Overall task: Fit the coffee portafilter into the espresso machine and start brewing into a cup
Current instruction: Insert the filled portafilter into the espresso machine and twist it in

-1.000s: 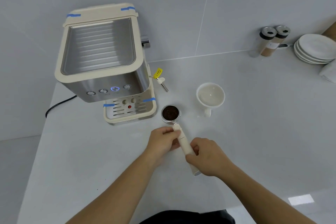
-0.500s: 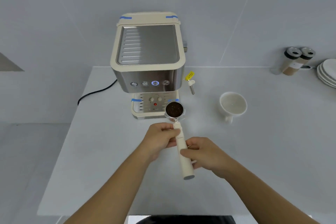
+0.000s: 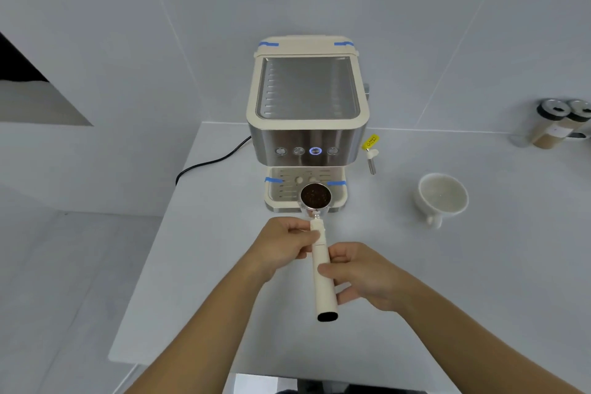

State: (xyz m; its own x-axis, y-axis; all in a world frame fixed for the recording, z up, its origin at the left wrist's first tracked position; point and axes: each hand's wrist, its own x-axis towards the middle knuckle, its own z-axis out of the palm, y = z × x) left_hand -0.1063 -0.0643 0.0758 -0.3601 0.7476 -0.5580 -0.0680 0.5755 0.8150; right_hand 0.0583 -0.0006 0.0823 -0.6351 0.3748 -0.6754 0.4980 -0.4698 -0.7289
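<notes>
Both hands' grip closed on portafilter point(image 3: 320, 253) — coffee grounds point(image 3: 315, 195) inside; cup point(image 3: 443, 194) empty.

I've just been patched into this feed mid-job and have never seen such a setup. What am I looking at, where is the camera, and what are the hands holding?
There is one picture, from a camera worn on the person's head, looking forward and down, so the two bare arms reach in from the bottom. There is no robot. The left hand and right hand both grip the cream handle of a portafilter, whose metal basket of ground coffee hangs in front of the espresso machine, above its drip tray. It is not fitted yet. One machine button glows blue. On the white counter, an empty white cup stands to the machine's right, not under it. Two jars sit far right, and a black power cord runs off left.
</notes>
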